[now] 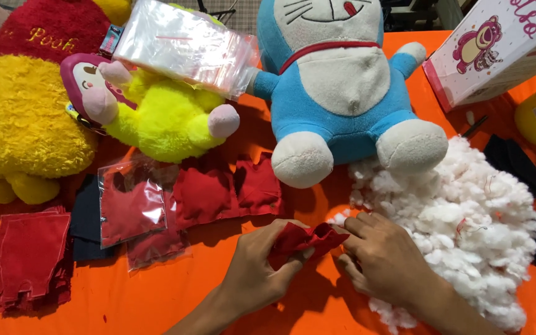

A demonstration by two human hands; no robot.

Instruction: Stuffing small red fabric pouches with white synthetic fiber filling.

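My left hand (262, 263) grips a small red fabric pouch (302, 239) low in the middle of the orange table (156, 298). My right hand (383, 257) touches the pouch's right end, its fingers bent against the cloth and resting on the edge of a big heap of white stuffing (466, 217). Just beyond the hands lie red stuffed fabric pieces (227, 192).
A blue and white cat plush (336, 87) sits at the back centre, a bright yellow monkey plush (156, 115) and a large yellow and red bear plush (20, 105) to the left. Clear plastic bags (184, 43), a bagged red piece (131, 208), stacked red cloth (26, 260), a pink box (497, 49).
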